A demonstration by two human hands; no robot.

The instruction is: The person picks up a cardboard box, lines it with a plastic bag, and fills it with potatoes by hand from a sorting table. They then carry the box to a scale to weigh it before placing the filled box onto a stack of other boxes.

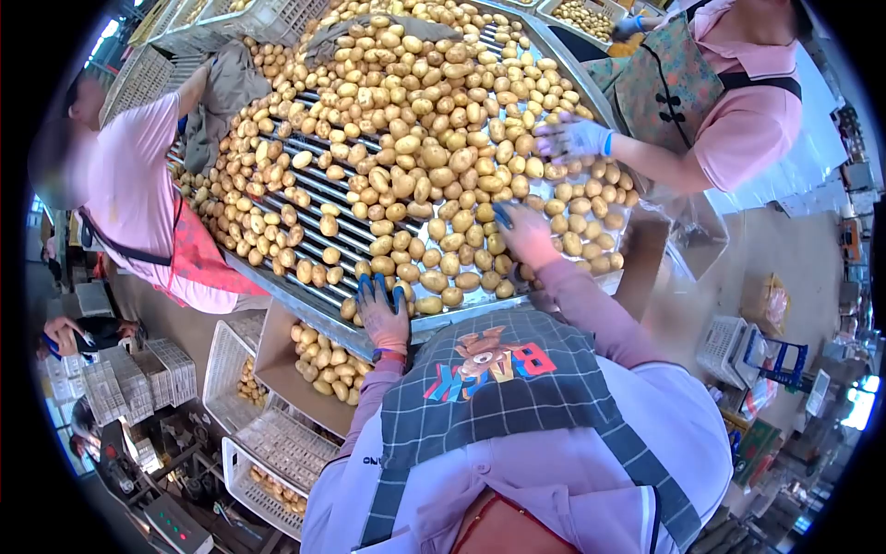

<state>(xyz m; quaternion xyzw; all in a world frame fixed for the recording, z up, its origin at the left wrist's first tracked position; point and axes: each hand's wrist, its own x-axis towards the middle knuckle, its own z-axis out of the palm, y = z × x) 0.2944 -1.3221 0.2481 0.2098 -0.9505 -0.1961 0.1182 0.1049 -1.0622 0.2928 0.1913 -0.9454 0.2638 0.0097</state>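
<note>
Many yellow-brown potatoes (438, 175) cover a metal sorting table (443, 323), part of it made of dark bars with gaps. My left hand (381, 316), in a glove with blue fingertips, rests at the table's near edge, fingers spread and touching potatoes there. Farther to the right, my right hand (528, 235) reaches in among the potatoes. Its blue fingertips point left and its thumb is apart from them, with no potato visibly gripped. Part of its fingers is hidden against the potatoes.
A cardboard box of potatoes (323, 365) stands below the near left edge. White plastic crates (277, 448) sit beside it. A co-worker's gloved hand (574, 138) is over the potatoes at right. Another person (134, 203) works at left, near a grey cloth (226, 102).
</note>
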